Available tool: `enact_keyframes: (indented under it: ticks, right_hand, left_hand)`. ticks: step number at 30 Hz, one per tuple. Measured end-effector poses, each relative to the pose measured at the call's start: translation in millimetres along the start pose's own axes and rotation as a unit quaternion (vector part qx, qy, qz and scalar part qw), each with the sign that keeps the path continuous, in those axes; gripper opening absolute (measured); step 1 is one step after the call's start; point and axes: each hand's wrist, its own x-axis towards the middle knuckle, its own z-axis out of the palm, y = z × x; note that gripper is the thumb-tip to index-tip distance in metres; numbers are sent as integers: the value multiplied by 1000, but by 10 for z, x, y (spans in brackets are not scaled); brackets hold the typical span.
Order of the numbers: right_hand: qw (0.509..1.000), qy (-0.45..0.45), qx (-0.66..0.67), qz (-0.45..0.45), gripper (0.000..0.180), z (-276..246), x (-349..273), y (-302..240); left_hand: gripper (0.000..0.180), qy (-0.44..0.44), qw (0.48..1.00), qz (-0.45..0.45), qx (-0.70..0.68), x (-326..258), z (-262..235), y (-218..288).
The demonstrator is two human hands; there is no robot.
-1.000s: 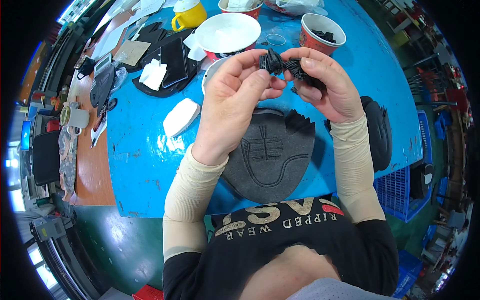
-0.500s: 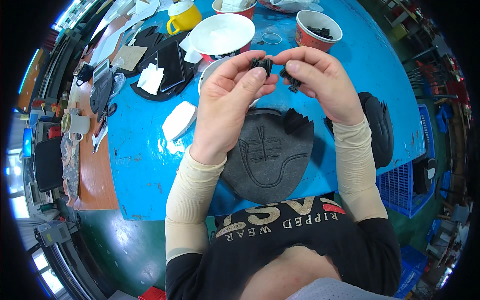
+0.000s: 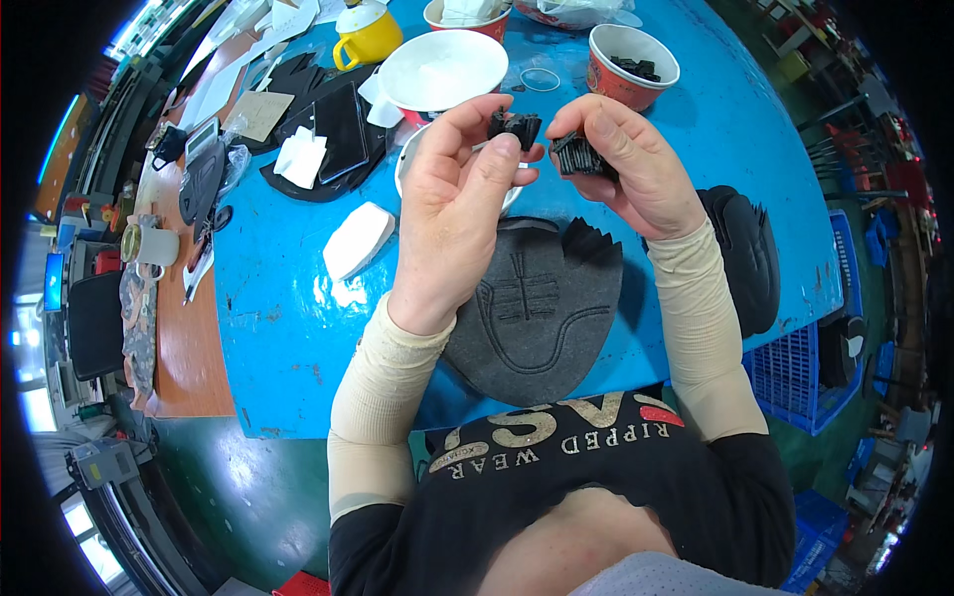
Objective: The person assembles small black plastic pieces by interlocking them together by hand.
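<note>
My left hand (image 3: 452, 204) pinches a small bundle of black ridged pieces (image 3: 516, 129) between thumb and fingers. Close by on the right, my right hand (image 3: 646, 164) is closed on another clump of black ridged pieces (image 3: 580, 156). The two clumps are apart, held above the table. Under my hands lies a dark grey rounded panel (image 3: 547, 338) with raised curved and crossed lines, like a shoe upper. A jagged black piece (image 3: 588, 241) sits at its upper right edge. What the small pieces are exactly, I cannot tell.
A red paper tub (image 3: 608, 84) holding black pieces stands beyond my right hand. Past my left hand is a white bowl (image 3: 442, 68). A stack of black panels (image 3: 743, 263) lies at right, a white block (image 3: 359, 241) at left, a yellow mug (image 3: 370, 38) farther back.
My hands have moved slightly apart. The clump in my right hand has turned and now shows its ridged side; my left hand has shifted a little left with its bundle.
</note>
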Motion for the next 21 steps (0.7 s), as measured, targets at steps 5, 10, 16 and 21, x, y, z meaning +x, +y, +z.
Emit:
enact_keyframes:
  ticks: [5, 10, 16, 21]
  right_hand:
    - [1000, -2, 12, -4, 31, -27, 5, 5]
    - [994, 38, -96, -34, 19, 77, -11, -90]
    - [950, 114, -266, -118, 19, 51, -9, 16]
    - [897, 149, -393, -136, 22, 204, -45, -52]
  left_hand:
    - [33, 3, 1000, 27, 14, -9, 5, -13]
    - [32, -11, 1000, 0, 19, -15, 9, -41]
    - [38, 0, 1000, -7, 24, -12, 27, -20]
    - [40, -6, 1000, -18, 16, -28, 45, 11]
